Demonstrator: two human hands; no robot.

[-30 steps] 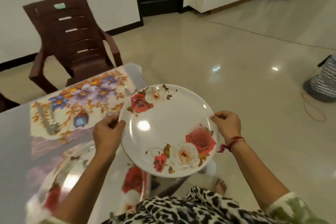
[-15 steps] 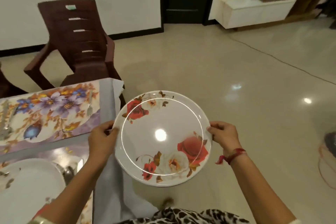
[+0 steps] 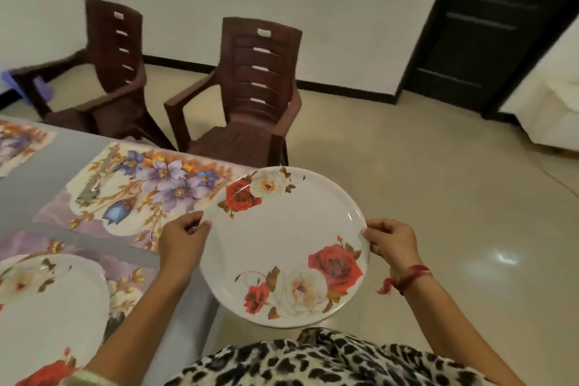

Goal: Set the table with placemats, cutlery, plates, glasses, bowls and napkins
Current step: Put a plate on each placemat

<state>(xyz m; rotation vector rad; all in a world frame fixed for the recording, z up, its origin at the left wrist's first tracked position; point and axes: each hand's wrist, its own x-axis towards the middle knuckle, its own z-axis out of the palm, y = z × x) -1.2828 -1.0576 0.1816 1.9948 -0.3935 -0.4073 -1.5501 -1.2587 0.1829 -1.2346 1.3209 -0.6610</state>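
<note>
I hold a white plate with red and white roses (image 3: 283, 244) in the air, partly over the table's right edge and partly over the floor. My left hand (image 3: 183, 241) grips its left rim and my right hand (image 3: 391, 241) grips its right rim. Just left of the plate a floral placemat (image 3: 138, 194) lies on the grey table (image 3: 59, 150), with a piece of cutlery (image 3: 91, 188) on its left side. A second rose plate (image 3: 47, 313) sits on the nearer placemat (image 3: 131, 273) at bottom left.
Two brown plastic chairs (image 3: 250, 103) (image 3: 106, 72) stand beyond the table's far edge. Another placemat (image 3: 18, 144) shows at the far left. Shiny tiled floor (image 3: 454, 182) spreads to the right, with a dark door (image 3: 488, 25) and a white unit (image 3: 557, 116) behind.
The view has swung left, bringing both chairs and more of the table into sight. The plate has come closer to the far placemat, still gripped by both hands.
</note>
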